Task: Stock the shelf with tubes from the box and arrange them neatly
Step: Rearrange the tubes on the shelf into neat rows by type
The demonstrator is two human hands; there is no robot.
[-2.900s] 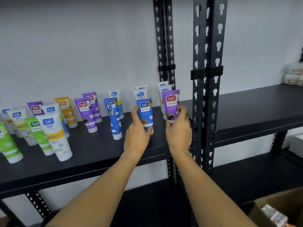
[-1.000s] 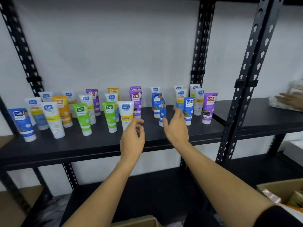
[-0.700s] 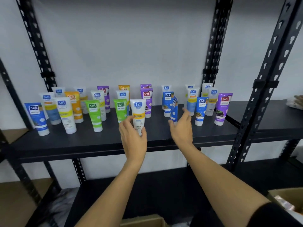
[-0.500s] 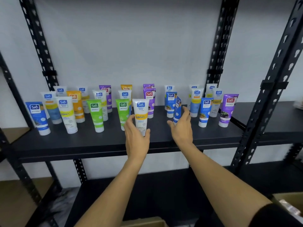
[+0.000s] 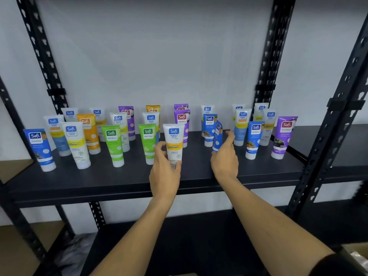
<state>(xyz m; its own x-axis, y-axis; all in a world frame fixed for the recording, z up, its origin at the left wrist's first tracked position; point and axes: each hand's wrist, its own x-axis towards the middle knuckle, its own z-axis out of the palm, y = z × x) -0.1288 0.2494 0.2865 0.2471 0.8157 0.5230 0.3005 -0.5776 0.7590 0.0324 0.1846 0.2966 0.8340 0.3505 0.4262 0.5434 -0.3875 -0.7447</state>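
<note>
The left hand (image 5: 164,168) covers the white tube's (image 5: 173,143) cap. The back-row tubes (image 5: 153,110) peek half-hidden behind the front ones, small print too blurred to read. The box (image 5: 356,253) is cut off at the corner.

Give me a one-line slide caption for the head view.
Left hand grips a white Vitamin C tube on the black shelf; right hand touches a turned blue tube.

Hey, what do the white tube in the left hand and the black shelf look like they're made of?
White tube: likely soft plastic, smooth with a printed label and a slight sheen. Black shelf: probably painted metal, matte finish, given the punched black uprights beside it.
</note>
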